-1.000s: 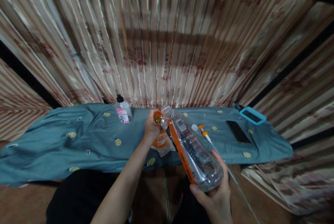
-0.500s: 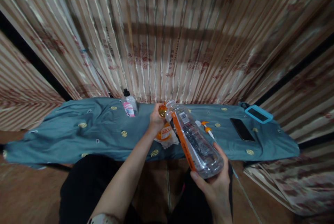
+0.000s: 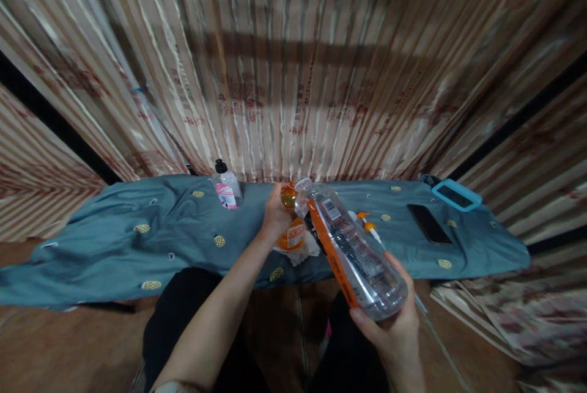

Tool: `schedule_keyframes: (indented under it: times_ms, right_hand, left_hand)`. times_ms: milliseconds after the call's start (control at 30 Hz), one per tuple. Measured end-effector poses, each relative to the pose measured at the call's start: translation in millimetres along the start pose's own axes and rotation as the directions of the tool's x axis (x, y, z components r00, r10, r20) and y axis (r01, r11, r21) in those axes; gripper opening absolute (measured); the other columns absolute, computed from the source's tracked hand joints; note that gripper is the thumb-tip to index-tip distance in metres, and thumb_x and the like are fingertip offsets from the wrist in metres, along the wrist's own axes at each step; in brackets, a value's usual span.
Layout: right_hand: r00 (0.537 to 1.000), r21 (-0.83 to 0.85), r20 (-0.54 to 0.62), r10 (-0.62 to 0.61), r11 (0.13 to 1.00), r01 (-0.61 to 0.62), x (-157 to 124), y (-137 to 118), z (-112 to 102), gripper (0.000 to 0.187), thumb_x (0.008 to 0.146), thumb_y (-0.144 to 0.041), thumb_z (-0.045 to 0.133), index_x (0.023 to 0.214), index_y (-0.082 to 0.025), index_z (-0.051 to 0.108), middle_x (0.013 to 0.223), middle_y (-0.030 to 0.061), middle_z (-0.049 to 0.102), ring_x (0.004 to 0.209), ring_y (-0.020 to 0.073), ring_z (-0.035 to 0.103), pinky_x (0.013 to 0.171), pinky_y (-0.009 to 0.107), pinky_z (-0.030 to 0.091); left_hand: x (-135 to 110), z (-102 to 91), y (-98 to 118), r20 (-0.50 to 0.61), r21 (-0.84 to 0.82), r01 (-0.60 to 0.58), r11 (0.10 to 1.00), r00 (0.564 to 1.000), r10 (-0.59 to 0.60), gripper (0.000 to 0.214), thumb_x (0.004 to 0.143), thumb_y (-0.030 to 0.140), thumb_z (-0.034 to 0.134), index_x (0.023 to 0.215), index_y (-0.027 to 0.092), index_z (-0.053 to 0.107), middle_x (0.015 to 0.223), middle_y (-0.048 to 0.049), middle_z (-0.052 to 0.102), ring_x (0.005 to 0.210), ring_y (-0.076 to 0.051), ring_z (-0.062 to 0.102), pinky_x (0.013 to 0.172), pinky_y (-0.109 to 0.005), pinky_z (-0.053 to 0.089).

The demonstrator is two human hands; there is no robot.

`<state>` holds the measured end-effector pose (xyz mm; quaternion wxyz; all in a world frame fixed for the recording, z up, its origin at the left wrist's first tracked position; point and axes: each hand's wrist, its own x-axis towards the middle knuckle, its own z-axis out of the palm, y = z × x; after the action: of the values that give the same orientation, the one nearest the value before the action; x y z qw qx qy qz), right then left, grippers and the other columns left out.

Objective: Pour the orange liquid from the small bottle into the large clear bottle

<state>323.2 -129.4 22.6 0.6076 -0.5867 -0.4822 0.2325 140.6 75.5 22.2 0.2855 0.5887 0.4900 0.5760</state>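
My right hand (image 3: 394, 326) grips the base of a large clear plastic bottle (image 3: 353, 252) with an orange and black label. The bottle is tilted, its open neck pointing up and left beside my left hand (image 3: 276, 213). My left fingers are closed around a translucent amber, rounded piece (image 3: 288, 195) at the bottle's mouth. Below it an orange bottle (image 3: 293, 235) with a pale label rests on a white tissue (image 3: 298, 253). Whether the amber piece is joined to the orange bottle is hidden by my hand.
An orange pump top (image 3: 368, 225) lies right of the bottle, near a black phone (image 3: 428, 224) and a blue-framed object (image 3: 456, 195). A clear bottle with a black cap and pink label (image 3: 227, 186) stands at the left. A patterned teal cloth (image 3: 183, 240) covers the table before a curtain.
The view has shifted a little. The clear bottle and my right hand sit slightly lower and further right. Both hands keep their holds, with the bottle's neck still beside the amber piece.
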Motion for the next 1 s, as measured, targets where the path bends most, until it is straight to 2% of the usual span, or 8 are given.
schedule_keyframes:
  times_ms: [167, 400, 567, 767, 1000]
  right_hand:
    - [1.000, -0.037, -0.012, -0.021, 0.999, 0.021, -0.8, -3.7, -3.0, 0.101, 0.059, -0.054, 0.087, 0.143, -0.019, 0.043, 0.132, 0.0134, 0.057, 0.107, 0.0288, 0.062, 0.085, 0.036, 0.050]
    - [1.000, -0.032, -0.016, 0.021, 0.999, -0.022, -3.9, -9.1, -1.8, 0.104, 0.060, -0.056, 0.086, 0.145, -0.017, 0.041, 0.128, 0.0132, 0.061, 0.106, 0.0288, 0.064, 0.086, 0.036, 0.050]
    - [0.999, -0.042, -0.018, -0.047, 0.998, 0.046, -4.0, -4.5, -4.3, 0.099, 0.060, -0.051, 0.088, 0.143, -0.018, 0.045, 0.127, 0.0126, 0.061, 0.101, 0.0270, 0.065, 0.081, 0.035, 0.051]
    - [0.999, -0.023, -0.028, -0.046, 0.999, 0.046, -6.1, -4.0, -1.0, 0.099, 0.061, -0.054, 0.086, 0.144, -0.019, 0.044, 0.130, 0.0123, 0.059, 0.104, 0.0262, 0.064, 0.083, 0.034, 0.051]
    - [0.997, -0.032, -0.027, -0.067, 0.997, 0.066, -6.7, -3.3, 0.1, 0.099, 0.061, -0.054, 0.087, 0.143, -0.018, 0.044, 0.123, 0.0113, 0.064, 0.099, 0.0259, 0.067, 0.082, 0.034, 0.053]
  left_hand:
    - [1.2, -2.2, 2.5, 0.030, 0.074, -0.037, 0.997, 0.999, 0.035, 0.034, 0.065, 0.028, 0.075, 0.094, 0.022, 0.057, 0.086, 0.0000, 0.066, 0.086, -0.020, 0.064, 0.078, -0.031, 0.048]
    - [1.3, -0.8, 7.2, 0.038, 0.109, -0.033, 0.994, 0.999, 0.029, 0.040, 0.062, 0.031, 0.078, 0.094, 0.022, 0.056, 0.091, -0.0018, 0.066, 0.089, -0.022, 0.064, 0.080, -0.032, 0.048]
    - [-0.7, -1.5, 12.0, 0.040, 0.114, -0.023, 0.993, 0.999, 0.018, 0.036, 0.065, 0.029, 0.077, 0.093, 0.022, 0.056, 0.090, -0.0017, 0.066, 0.089, -0.022, 0.064, 0.079, -0.032, 0.048]
    - [0.9, -2.7, 4.2, 0.023, 0.089, -0.031, 0.996, 0.999, 0.029, 0.037, 0.063, 0.030, 0.078, 0.093, 0.022, 0.057, 0.086, -0.0003, 0.065, 0.084, -0.021, 0.063, 0.077, -0.032, 0.048]
    - [0.5, -7.4, 1.5, 0.059, 0.108, -0.070, 0.992, 0.996, 0.064, 0.044, 0.061, 0.028, 0.080, 0.099, 0.022, 0.058, 0.093, -0.0022, 0.068, 0.091, -0.022, 0.065, 0.081, -0.034, 0.051]
